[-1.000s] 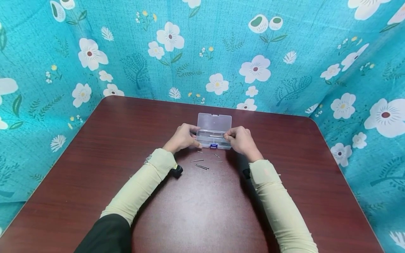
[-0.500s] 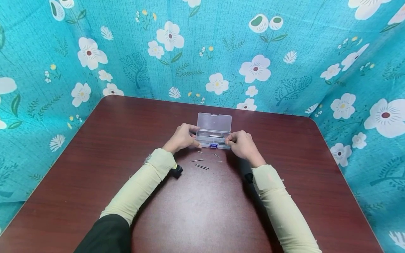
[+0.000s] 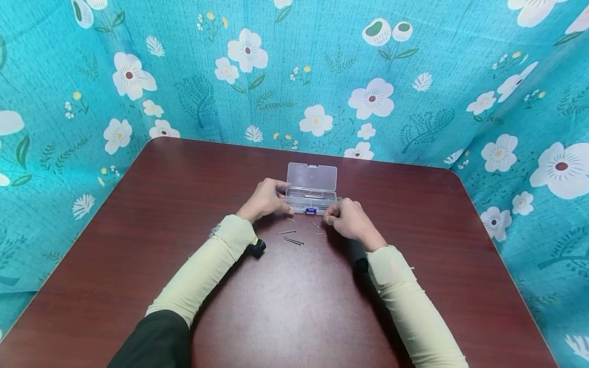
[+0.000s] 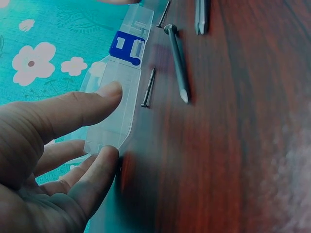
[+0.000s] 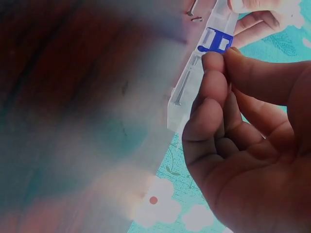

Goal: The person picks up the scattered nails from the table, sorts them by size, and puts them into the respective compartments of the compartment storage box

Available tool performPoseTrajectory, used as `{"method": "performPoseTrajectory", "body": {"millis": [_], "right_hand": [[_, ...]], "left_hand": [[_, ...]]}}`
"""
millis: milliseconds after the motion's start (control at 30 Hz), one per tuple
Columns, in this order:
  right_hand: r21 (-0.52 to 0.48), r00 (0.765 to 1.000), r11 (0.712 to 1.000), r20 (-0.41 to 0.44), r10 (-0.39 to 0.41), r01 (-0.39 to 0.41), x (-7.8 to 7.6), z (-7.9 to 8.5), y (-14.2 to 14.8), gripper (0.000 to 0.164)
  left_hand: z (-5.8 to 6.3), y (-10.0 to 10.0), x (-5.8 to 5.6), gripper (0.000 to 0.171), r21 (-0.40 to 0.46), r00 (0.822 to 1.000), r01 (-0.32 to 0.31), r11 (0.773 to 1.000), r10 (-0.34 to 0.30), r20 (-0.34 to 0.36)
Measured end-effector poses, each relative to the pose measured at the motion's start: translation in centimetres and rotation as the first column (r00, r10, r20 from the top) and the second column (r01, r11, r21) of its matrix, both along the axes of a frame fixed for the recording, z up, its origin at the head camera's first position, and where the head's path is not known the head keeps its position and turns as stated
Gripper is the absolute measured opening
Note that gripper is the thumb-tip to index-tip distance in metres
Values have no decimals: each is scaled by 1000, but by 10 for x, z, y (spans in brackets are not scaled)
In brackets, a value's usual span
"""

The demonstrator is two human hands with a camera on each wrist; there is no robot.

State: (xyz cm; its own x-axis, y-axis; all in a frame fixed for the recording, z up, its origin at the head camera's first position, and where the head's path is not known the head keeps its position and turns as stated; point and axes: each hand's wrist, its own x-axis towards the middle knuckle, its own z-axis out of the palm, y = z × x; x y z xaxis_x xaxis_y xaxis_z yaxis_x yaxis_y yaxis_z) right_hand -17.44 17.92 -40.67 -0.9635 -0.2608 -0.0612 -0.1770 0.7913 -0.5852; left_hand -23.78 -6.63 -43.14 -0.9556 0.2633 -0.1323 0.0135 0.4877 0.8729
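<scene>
A clear plastic box lies on the table with its lid raised toward the back. Its blue latch faces the person. My left hand grips the box's left end, the thumb along the front wall in the left wrist view. Long nails lie inside, and one nail shows through the wall in the right wrist view. At the front right corner is my right hand, fingers curled and thumb tip against the index finger, nothing visible in the pinch. Loose nails lie before the box.
Several nails of differing size are scattered there, among them a thick one and a short one in the left wrist view. A black wrist camera sits under the left wrist. Behind the dark red table hangs a floral curtain.
My right hand has left the inside of the box and come down toward the person, to the front right corner. One more nail lies in the box. My left hand has stayed put.
</scene>
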Motion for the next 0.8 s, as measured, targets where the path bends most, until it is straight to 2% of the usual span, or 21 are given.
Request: {"method": "performPoseTrajectory", "body": {"millis": [333,567,800], "right_hand": [[60,996,994,14,93,-93,7,-3,-1,15],[93,990,988,80,116,-123,10,-4,-3,14],[125,988,984,102,112,-125,11,-8,-6,14]], "left_hand": [[2,0,1,81,-16,1000,0,1000,0,-7],[2,0,1,81,-18,1000,-3,1000,3,-5],[2,1,1,80,-13,1000,1,1000,-1,-14]]}}
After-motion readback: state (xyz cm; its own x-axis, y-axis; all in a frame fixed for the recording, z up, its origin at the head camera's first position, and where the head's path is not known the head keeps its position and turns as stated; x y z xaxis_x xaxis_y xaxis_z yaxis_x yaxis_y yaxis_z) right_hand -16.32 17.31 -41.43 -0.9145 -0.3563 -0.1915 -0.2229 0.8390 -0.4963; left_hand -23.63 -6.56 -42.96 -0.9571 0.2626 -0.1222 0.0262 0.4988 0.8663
